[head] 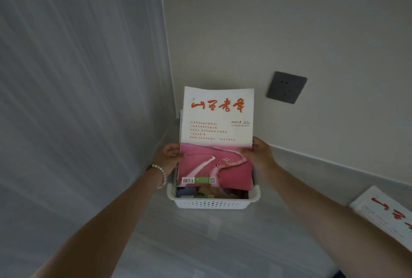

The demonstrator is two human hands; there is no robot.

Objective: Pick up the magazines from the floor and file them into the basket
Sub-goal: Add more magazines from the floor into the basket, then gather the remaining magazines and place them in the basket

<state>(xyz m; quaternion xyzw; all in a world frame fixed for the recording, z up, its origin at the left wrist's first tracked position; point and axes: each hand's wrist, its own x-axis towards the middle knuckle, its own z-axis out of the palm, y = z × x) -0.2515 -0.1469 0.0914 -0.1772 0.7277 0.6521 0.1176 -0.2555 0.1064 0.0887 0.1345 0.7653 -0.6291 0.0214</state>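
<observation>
Your L hand point(168, 155) and R hand point(258, 155) grip 1 held magazine point(217, 126) by its sides, upright, lower edge in 1 white basket point(211, 204). 1 second magazine point(388, 213) flat on floor point(223, 244), right.

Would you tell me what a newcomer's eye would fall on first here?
The magazine with red lettering and a pink picture is held upright at the white basket in the corner, left grip and right grip on its side edges. Another magazine lies on the floor at far right, and a dark socket sits on the wall.
</observation>
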